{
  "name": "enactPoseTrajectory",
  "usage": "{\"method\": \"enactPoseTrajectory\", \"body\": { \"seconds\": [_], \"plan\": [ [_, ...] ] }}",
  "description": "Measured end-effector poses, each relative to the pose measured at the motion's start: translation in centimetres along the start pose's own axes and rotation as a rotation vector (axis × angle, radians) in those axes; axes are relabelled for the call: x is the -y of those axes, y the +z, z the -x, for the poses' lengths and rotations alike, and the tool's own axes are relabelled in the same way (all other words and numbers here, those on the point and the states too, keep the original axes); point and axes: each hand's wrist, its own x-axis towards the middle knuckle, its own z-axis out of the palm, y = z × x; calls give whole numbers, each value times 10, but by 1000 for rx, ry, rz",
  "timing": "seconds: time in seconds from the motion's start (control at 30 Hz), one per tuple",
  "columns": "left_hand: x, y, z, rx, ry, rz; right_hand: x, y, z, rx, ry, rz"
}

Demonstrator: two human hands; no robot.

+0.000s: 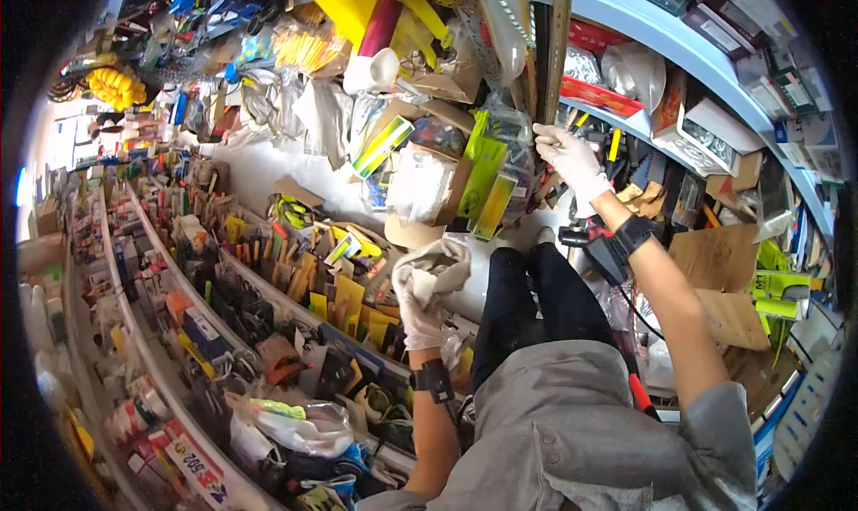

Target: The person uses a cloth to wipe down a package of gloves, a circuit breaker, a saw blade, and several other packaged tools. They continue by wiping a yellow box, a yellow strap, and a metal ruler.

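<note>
My left hand [420, 310], in a white glove with a black wrist strap, is closed on a crumpled grey-white cloth [436, 265] held in front of my legs. My right hand [572, 160], also gloved and strapped, is raised and grips a long narrow brown strip [556, 46] that stands upright against the blue shelving. Green packaged items [487, 180] hang just left of that hand. My black trousers [527, 305] and grey shirt fill the lower middle of the view.
Crowded shelves [179, 278] of packaged tools and hardware run along the left. Blue shelves [715, 73] with boxes line the right. Cardboard pieces [719, 261] lie at right. Plastic bags [295, 426] sit at lower left; a red-handled tool [639, 390] hangs near my right hip.
</note>
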Motion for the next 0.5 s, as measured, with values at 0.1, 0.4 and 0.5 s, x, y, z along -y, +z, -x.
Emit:
{"method": "enactPoseTrajectory", "body": {
  "seconds": [0.1, 0.4, 0.5],
  "plan": [
    [39, -14, -9, 28, -114, 13, -25, 21, 6, 75, 80, 152],
    [92, 7, 22, 135, -121, 11, -129, 79, 36, 414, 584, 169],
    [114, -12, -1, 249, -173, -67, -185, 95, 37, 387, 491, 248]
  ]
}}
